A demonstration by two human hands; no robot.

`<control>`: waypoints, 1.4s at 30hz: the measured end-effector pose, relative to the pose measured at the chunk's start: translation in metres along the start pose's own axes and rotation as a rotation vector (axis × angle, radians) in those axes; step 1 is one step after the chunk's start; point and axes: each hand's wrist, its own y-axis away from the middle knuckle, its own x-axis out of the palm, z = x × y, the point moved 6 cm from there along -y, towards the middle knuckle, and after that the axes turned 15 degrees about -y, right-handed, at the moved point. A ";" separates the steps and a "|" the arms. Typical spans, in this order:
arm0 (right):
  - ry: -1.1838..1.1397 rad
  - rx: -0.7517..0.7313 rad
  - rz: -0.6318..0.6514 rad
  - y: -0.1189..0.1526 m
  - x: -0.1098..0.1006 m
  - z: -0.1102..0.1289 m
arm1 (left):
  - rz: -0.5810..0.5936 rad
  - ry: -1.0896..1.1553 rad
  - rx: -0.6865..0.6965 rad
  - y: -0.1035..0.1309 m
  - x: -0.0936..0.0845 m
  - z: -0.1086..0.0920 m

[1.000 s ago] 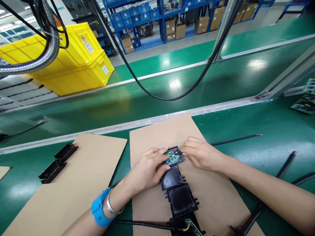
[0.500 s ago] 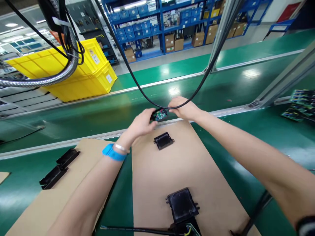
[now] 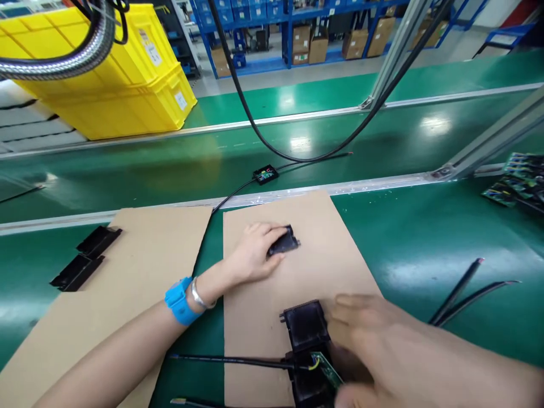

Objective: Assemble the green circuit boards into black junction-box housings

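My left hand (image 3: 255,252), with a blue strap and a silver bangle at the wrist, grips a small black plastic housing (image 3: 285,242) by its left side on the cardboard. Blurred by motion, my right hand (image 3: 361,334) is beside the nearer black housing (image 3: 305,324), its fingers stretched out and its thumb apart. Just below that housing lies another black case (image 3: 308,391), with a green circuit board (image 3: 326,369) tilted in it and a black cable (image 3: 238,360) running left. On the green belt beyond, a small black case with a circuit board (image 3: 266,174) lies with cables at both ends.
Two black housings (image 3: 79,272) rest on the left cardboard sheet (image 3: 157,243). Cable ends (image 3: 459,292) and a stack of circuit boards (image 3: 516,178) are at the right. A black cable loop (image 3: 255,127) hangs ahead; yellow bins (image 3: 127,102) stand at the back left.
Both hands have come back from the belt. The small case with the circuit board now lies there, released. My left hand has taken hold of the upper housing; my right hand has moved to the nearer one.
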 end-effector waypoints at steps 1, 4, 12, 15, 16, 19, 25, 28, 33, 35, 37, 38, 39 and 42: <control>0.005 0.002 0.007 0.007 0.009 0.005 | -0.005 0.027 0.008 0.011 -0.005 -0.010; -0.040 0.015 -0.015 0.013 0.018 0.014 | -0.039 0.223 -0.030 0.040 -0.027 -0.040; -0.478 0.192 -0.196 -0.003 -0.011 -0.013 | 0.117 0.525 -0.206 0.063 -0.048 -0.092; -0.672 0.333 -0.192 -0.012 -0.007 -0.033 | 0.134 0.448 -0.291 0.063 -0.043 -0.086; -0.668 0.355 -0.209 -0.016 -0.008 -0.036 | 0.129 0.441 -0.310 0.062 -0.042 -0.084; -0.287 0.286 -0.366 -0.032 -0.023 -0.026 | 0.095 0.441 -0.384 0.058 -0.038 -0.081; 0.615 -0.096 -0.373 -0.062 -0.025 0.024 | 0.191 0.831 -0.618 0.052 -0.012 -0.064; 0.572 -0.278 -0.219 -0.067 -0.026 0.016 | 0.302 0.945 -0.626 0.057 -0.008 -0.053; 0.443 -0.322 -0.062 -0.080 -0.037 -0.020 | 0.311 0.458 -0.400 0.062 -0.021 -0.037; 0.418 -0.342 -0.035 -0.087 -0.036 -0.026 | 0.302 0.310 -0.350 0.062 -0.018 -0.033; 0.415 -0.350 -0.017 -0.092 -0.032 -0.027 | 0.267 0.215 -0.323 0.062 -0.015 -0.029; 0.419 -0.346 -0.010 -0.094 -0.030 -0.026 | 0.257 0.185 -0.319 0.062 -0.012 -0.027; 0.424 -0.337 -0.005 -0.095 -0.027 -0.025 | 0.257 0.162 -0.319 0.063 -0.010 -0.026; 0.465 -0.283 -0.012 -0.098 -0.022 -0.018 | 0.283 0.124 -0.326 0.064 -0.006 -0.022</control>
